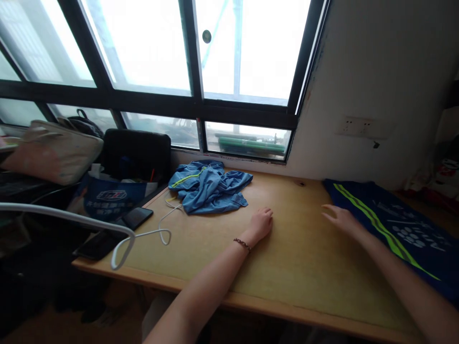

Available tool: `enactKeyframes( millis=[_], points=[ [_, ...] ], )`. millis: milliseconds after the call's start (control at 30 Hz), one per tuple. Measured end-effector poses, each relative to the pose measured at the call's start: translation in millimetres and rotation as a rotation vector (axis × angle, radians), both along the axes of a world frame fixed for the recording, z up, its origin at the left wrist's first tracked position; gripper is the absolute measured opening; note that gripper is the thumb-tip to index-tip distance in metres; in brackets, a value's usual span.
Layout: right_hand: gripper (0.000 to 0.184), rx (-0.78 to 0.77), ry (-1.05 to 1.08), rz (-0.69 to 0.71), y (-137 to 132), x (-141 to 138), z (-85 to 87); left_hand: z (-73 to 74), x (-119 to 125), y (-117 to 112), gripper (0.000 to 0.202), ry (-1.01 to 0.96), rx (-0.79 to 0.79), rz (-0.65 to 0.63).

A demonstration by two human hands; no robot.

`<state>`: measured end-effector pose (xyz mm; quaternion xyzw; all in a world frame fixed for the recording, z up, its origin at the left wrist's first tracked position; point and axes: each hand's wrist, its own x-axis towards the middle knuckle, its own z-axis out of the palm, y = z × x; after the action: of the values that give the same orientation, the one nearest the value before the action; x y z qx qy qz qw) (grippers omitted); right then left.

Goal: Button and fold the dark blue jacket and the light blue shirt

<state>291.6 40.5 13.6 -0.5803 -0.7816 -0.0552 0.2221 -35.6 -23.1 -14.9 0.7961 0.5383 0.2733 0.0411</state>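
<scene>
My left hand [261, 223], with a dark bracelet at the wrist, rests on the wooden table [287, 272]. Its fingers are curled in and nothing shows in them. A crumpled blue garment [211, 186] with a yellow-green stripe lies just beyond it, to the left. Over the right part of the table my right hand [339, 219] is held with thumb and fingers apart, holding nothing. Beside it, a dark blue cloth item [398, 224] with a yellow-green and grey stripe and pale printing lies spread flat, partly covered by my right forearm.
A white cable [163, 229] runs over the table's left side, near a dark phone [136, 217]. Left of the table are a black chair [138, 143], a printed blue bag [107, 196] and a pale bag [57, 150]. Windows and a wall with sockets [356, 126] stand behind.
</scene>
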Motion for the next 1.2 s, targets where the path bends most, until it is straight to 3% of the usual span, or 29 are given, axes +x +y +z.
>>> enactKeyframes(
  millis=[100, 167, 267, 367, 500, 667, 767, 900, 967, 1000, 1033, 1067, 1133, 1200],
  points=[
    [0.036, 0.157, 0.014, 0.161, -33, -89, -31.7, 0.1, -16, 7, 0.032, 0.045, 0.109, 0.312],
    [0.033, 0.165, 0.004, 0.285, -49, -120, -44.3, -0.9, -29, 12, 0.042, 0.067, 0.117, 0.554],
    [0.027, 0.103, 0.064, 0.374, -55, -125, -50.3, -3.5, -44, 18, 0.057, 0.078, 0.015, 0.820],
    [0.026, 0.020, 0.236, 0.306, -49, -105, -51.7, -3.6, -49, 22, 0.055, 0.102, -0.043, 0.787],
    [0.029, -0.067, 0.432, 0.131, -41, -85, -51.2, 1.0, -34, 18, 0.030, 0.089, -0.097, 0.485],
    [0.031, -0.050, 0.504, 0.115, -42, -83, -43.8, 6.1, 8, -10, 0.034, -0.172, -0.217, -0.112],
    [0.034, -0.078, 0.597, 0.101, -42, -85, -39.4, 11.6, 34, -34, 0.035, -0.330, -0.547, -0.570],
    [0.036, -0.140, 0.597, 0.204, -48, -92, -33.4, 25.2, 53, -58, 0.060, -0.467, -1.142, -1.175],
    [0.038, -0.181, 0.495, 0.368, -53, -99, -31.4, 34.2, 53, -61, 0.065, -0.450, -1.352, -1.367],
    [0.041, -0.211, 0.430, 0.453, -55, -102, -31.3, 38.6, 50, -59, 0.063, -0.465, -1.386, -1.385],
    [0.043, -0.244, 0.368, 0.522, -57, -105, -31.7, 42.5, 47, -56, 0.057, -0.521, -1.357, -1.332],
    [0.045, -0.272, 0.320, 0.567, -59, -108, -32.5, 45.6, 42, -51, 0.051, -0.617, -1.264, -1.197],
    [0.043, -0.295, 0.275, 0.579, -61, -112, -34.3, 48.4, 30, -38, 0.039, -0.803, -0.928, -0.730],
    [0.036, -0.268, 0.271, 0.524, -62, -115, -34.9, 46.0, 16, -21, 0.034, -0.815, -0.497, -0.156]
  ],
)
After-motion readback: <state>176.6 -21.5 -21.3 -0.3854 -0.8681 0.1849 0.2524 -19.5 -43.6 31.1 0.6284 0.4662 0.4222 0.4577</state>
